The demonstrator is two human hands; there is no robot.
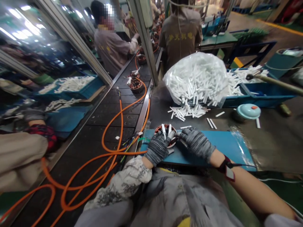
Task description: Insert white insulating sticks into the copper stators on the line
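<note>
One round, copper-wound ring (pixel 159 129), at the left end of a glossy blue mat (pixel 227 146), with slim white tubes (pixel 163 130) standing up out of it. At that same end of the mat, the left hand (pixel 156 148), gloved in ribbed grey-and-black knit, fingers curled narrow over the ring's near left side; behind the wrist, a puckered, camouflage-patterned sleeve (pixel 136 172). Nearer the middle of the mat, the right hand (pixel 197 143), gloved alike, fingers bent and bunched at the ring's right rim. Fingertips partly hidden; cannot tell about a grip on anything there. Beyond the mat, a heap of loose white sticks (pixel 188 111), smooth and straight, in front of a crinkled, see-through plastic bag (pixel 196 77). Beyond its right half, a hard-walled blue bin (pixel 260 101) and a squat, round, pale blue lidded pot (pixel 247 112). Left of the mat, a dark, flat-plated conveyor (pixel 132 118), draped with smooth orange cable (pixel 103 137) in wide loops.
</note>
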